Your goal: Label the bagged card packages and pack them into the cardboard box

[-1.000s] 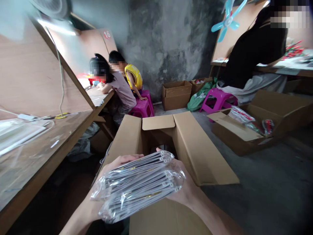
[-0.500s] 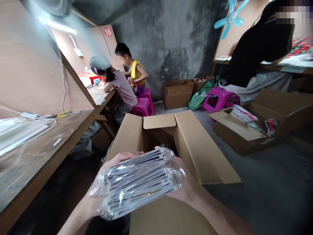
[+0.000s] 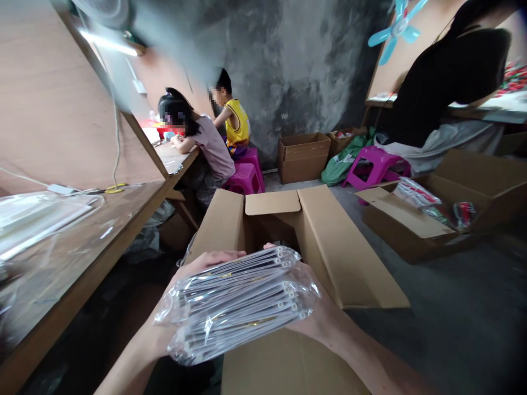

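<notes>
You are holding a thick stack of flat, clear plastic-wrapped packets [image 3: 234, 304] between your two bare hands, just above a large open brown corrugated cardboard box [image 3: 346, 247]. Your left hand [image 3: 185, 288] cups the stack's left end, with its fingers [image 3: 216, 258] curled partway over the top edge. Your right hand [image 3: 317, 312] supports the right end from beneath, spread wide and gripping firmly, with one fingertip [image 3: 269, 246] showing behind the far edge. The stack is tilted slightly, and what the wrapping contains is hard to make out. The box's upright flaps stand directly past the packets, and a wooden workbench [image 3: 82, 247] runs along your left, with clear plastic sheets [image 3: 41, 219] lying on it. To your right, a second open cardboard box [image 3: 411, 230] holds plastic-wrapped red packets [image 3: 414, 193]. Beyond it stands a magenta plastic stool [image 3: 376, 167], beside a green bag [image 3: 340, 167] and a closed-flap brown carton [image 3: 302, 159]. Two people [image 3: 209, 151] sit working at the far end of the bench, and another person in black [image 3: 444, 93] sits at the right. The printing on the red packets is too small to read.
</notes>
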The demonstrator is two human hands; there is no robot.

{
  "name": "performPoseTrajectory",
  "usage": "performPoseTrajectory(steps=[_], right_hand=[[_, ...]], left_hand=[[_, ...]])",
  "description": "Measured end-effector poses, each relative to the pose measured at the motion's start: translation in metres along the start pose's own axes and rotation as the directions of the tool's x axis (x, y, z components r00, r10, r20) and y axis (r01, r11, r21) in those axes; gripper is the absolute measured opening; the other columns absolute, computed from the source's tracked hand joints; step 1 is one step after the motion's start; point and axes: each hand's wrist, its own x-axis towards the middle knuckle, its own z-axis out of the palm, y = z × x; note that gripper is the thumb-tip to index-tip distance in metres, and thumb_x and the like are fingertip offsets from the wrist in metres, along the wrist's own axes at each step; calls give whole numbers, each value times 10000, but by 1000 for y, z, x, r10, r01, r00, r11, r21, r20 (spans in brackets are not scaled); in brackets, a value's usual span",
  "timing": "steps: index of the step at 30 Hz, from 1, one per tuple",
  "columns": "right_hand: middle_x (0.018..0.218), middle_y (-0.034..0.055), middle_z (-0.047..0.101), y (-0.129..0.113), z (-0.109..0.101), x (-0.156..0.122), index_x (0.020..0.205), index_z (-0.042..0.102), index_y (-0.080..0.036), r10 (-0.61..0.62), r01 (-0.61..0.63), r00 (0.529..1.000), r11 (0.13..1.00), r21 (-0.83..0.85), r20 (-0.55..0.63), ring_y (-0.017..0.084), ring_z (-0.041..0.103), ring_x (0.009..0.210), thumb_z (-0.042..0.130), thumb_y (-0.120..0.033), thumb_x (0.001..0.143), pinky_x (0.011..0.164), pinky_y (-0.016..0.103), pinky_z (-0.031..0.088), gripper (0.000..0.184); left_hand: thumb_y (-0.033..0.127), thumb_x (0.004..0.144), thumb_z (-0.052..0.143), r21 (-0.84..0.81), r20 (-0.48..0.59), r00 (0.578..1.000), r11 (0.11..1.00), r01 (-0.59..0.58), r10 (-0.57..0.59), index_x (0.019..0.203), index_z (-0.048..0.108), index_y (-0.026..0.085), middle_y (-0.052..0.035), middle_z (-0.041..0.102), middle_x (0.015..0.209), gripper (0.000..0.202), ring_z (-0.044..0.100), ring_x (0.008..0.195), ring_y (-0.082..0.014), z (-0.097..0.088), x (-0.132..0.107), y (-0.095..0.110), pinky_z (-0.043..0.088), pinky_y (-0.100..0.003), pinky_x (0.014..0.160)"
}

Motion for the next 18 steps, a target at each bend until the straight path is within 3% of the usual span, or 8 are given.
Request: performPoseTrajectory(steps=[5, 11, 16, 18], right_hand=[[1512, 104, 628, -5, -4, 2, 1477, 537, -267, -24, 24, 1000, 1000, 15, 18, 321, 582, 1442, 765, -145, 765, 1202, 486, 534, 757], [1511, 131, 625, -7, -4, 3, 1532, 486, -233, 21, -22, 1000, 998, 65, 20, 305, 587, 1441, 775, -153, 792, 1170, 441, 575, 799], [1507, 91, 637, -5, -3, 3, 1499, 544, -283, 36, -36, 999, 999, 12, 17, 318, 597, 1429, 809, -169, 798, 1159, 477, 586, 758], [1492, 77, 652, -5, -2, 4, 1464, 582, -294, 25, -25, 1000, 1000, -4, 14, 323, 593, 1432, 799, -160, 811, 1156, 494, 587, 701]], left_hand=[[299, 895, 700, -35, -29, 999, 999, 25, -26, 1267, 756, 282, -27, 732, 1399, 377, 653, 1334, -321, 3, -1, 2, 525, -417, 1144], [301, 887, 705, 28, -8, 1000, 1000, -7, 8, 1303, 741, 307, -12, 722, 1416, 418, 638, 1356, -318, 0, -2, 3, 510, -411, 1154], [292, 885, 719, -15, -30, 999, 1000, 11, -12, 1230, 770, 311, -10, 731, 1402, 349, 653, 1341, -314, 2, 2, 4, 509, -411, 1164], [306, 845, 775, -77, -16, 998, 996, 52, -54, 1252, 760, 293, -34, 740, 1382, 408, 659, 1329, -339, 3, 2, 5, 508, -445, 1173]])
